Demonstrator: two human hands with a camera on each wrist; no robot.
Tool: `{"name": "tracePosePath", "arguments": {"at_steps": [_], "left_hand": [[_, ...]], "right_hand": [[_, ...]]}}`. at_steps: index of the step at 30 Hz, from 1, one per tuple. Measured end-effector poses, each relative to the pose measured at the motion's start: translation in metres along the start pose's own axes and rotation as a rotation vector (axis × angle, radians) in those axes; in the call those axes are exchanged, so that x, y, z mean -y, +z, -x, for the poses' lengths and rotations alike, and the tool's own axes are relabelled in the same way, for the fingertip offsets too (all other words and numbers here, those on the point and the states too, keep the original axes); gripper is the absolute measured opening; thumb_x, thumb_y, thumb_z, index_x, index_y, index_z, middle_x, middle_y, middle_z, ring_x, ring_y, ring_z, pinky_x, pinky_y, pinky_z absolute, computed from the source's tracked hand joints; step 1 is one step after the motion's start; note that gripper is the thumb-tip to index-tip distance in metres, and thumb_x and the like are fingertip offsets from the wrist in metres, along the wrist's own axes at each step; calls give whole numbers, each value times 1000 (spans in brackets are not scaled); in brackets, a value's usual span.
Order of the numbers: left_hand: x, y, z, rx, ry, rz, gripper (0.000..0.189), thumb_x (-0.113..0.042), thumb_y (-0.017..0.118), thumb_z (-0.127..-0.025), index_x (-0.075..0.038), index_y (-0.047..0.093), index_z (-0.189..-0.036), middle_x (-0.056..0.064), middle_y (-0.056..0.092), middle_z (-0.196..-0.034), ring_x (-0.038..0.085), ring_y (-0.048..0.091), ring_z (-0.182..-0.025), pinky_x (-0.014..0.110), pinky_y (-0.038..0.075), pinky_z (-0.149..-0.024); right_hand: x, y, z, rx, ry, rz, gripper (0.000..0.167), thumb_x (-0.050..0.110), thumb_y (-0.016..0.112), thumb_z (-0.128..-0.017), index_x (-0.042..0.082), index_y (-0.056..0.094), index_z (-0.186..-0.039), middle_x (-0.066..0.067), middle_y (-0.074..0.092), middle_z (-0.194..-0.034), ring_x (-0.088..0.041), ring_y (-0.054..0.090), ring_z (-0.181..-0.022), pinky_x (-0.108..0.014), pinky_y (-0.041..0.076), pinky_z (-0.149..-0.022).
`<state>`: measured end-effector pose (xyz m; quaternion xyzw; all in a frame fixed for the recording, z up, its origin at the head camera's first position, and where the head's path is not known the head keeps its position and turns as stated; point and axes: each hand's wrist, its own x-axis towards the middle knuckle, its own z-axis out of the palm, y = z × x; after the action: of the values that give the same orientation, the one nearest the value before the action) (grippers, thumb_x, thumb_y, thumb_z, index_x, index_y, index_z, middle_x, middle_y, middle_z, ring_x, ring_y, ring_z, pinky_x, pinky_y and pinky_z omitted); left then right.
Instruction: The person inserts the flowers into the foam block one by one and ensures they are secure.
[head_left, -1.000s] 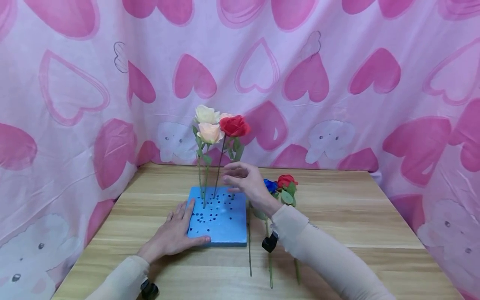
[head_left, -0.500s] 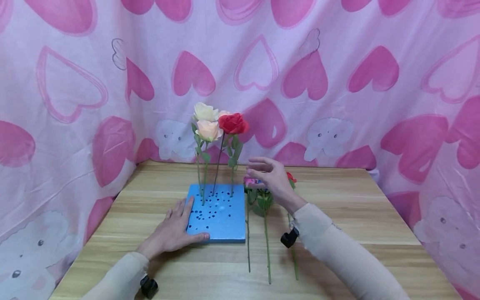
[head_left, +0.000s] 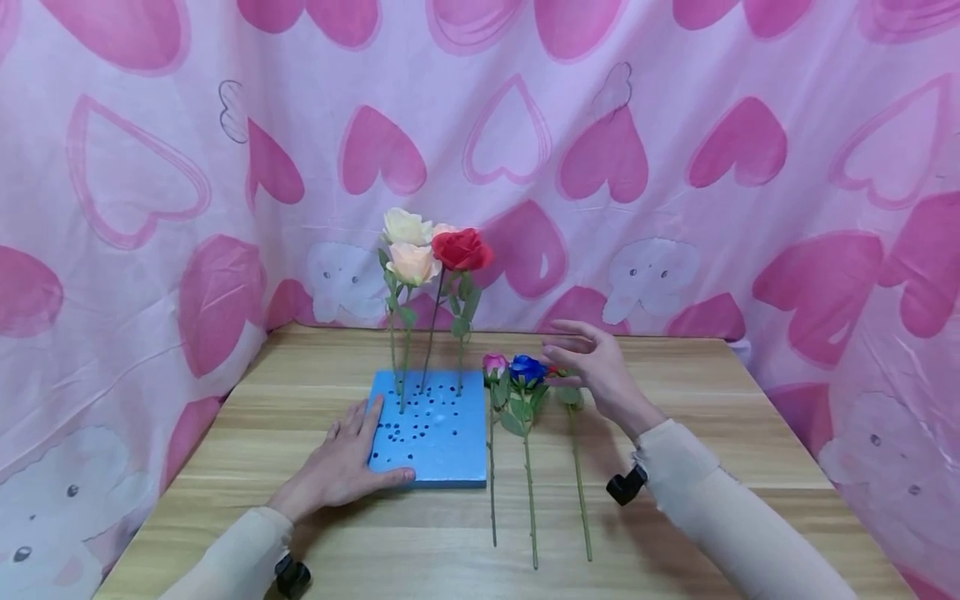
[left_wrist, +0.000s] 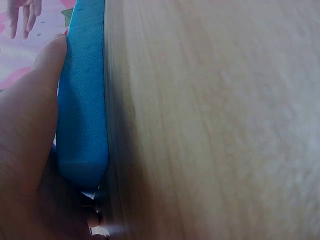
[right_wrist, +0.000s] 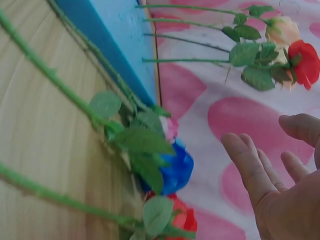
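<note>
My left hand [head_left: 347, 463] rests against the left side of a blue foam block [head_left: 450, 457], its thumb along the front edge. The block's top is dotted with holes, and several artificial roses stand in it: a white rose [head_left: 406, 227], a peach rose [head_left: 414, 263], a red rose [head_left: 462, 249] and another pale one mostly hidden behind. My right hand [head_left: 597, 372] hovers over the flowers lying right of the block, fingers spread and holding nothing. Beneath and beside it are a blue rose [head_left: 527, 370], a pink rose [head_left: 495, 365] and a second red rose [right_wrist: 184, 220], largely covered in the head view.
The lying stems [head_left: 531, 492] point toward the near edge of the wooden table [head_left: 690, 467]. A pink heart-patterned curtain [head_left: 315, 67] hangs behind and on both sides. Each wrist wears a small black camera [head_left: 627, 484].
My right hand has moved away from the standing roses, rightward to above the lying ones, uncovering the pink and blue blooms. The left hand keeps its place on the block.
</note>
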<state>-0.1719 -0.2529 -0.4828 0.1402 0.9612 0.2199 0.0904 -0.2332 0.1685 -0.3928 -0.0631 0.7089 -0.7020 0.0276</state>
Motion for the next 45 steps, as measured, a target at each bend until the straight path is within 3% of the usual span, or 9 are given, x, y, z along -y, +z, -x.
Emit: {"name": "tracePosePath", "arguments": {"at_steps": [4,11,17,20,27,45], "left_hand": [[0,1,1,13,-13,3,143,-94,67,-85,-8,2,-180,34,12,-182,54,10,-169,75,8,-134],[1,0,0,4,-8,8,141,-92,68,-86,-9,3,-180,34,12,-181,55,10,-169,76,8,-133],[1,1,0,-2,7,-6,141,-93,66,-86,-8,3,-180,35,13,-181,55,11,-169,75,9,-133],[1,1,0,-14,19,-12,141,-93,66,-87,-6,3,-179,36,13,-180,55,11,-169,75,9,-133],[2,1,0,-16,27,-9,141,-92,66,-87,-5,4,-179,37,13,-180,55,11,-169,75,9,-133],[2,1,1,-13,27,-3,140,-91,67,-88,-6,3,-179,37,13,-180,55,11,-168,76,8,-133]], "right_hand": [[-4,-12,6,-27,35,3,53,11,77,-107,7,58,-157,-20,75,-140,-22,83,-106,-55,67,-92],[-5,-29,15,-48,58,-21,60,10,75,-108,4,51,-163,-16,75,-137,-27,83,-110,-64,60,-99],[-9,-44,23,-72,73,-19,62,12,77,-107,6,50,-163,-9,78,-131,-28,82,-111,-61,63,-96],[-13,-48,27,-81,80,-3,62,12,77,-107,8,51,-163,-12,77,-133,-29,82,-111,-58,65,-94],[-27,-54,35,-74,125,12,68,10,78,-106,9,47,-167,-34,59,-157,-35,80,-119,-60,63,-97],[-58,-56,58,-4,269,49,73,2,72,-107,5,38,-171,-33,61,-155,-42,78,-121,-58,67,-89]]}}
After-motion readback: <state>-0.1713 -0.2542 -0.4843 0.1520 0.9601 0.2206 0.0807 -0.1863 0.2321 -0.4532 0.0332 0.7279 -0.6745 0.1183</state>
